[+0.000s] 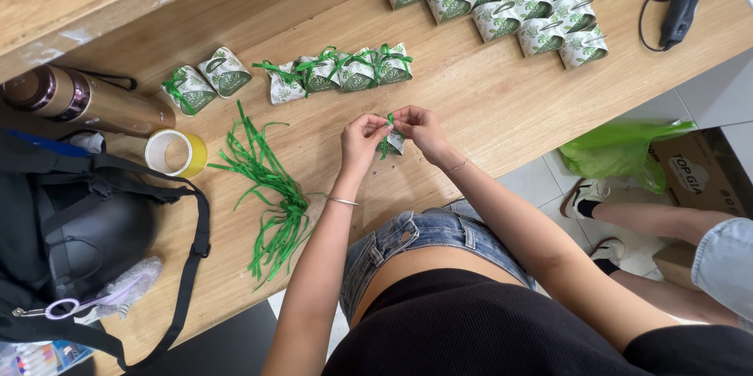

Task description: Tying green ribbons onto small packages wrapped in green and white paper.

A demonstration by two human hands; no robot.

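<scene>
green ribbon (385, 143) sits pinched between both hands: left hand (362, 139) and right hand (420, 127) fingers clamped on it, atop the small box (394, 143) on the tabletop (486, 101).

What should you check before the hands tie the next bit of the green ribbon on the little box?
1. Both hands on the box: left hand and right hand pinch the little box: ok.
2. Ribbon on the box: green ribbon shows between the fingers: ok.
3. Knot tight: hidden by fingers: cannot tell.
4. Spare ribbons near: pile of green ribbons lies beside the left arm: ok.
5. Finished row out of the way: ok.
</scene>
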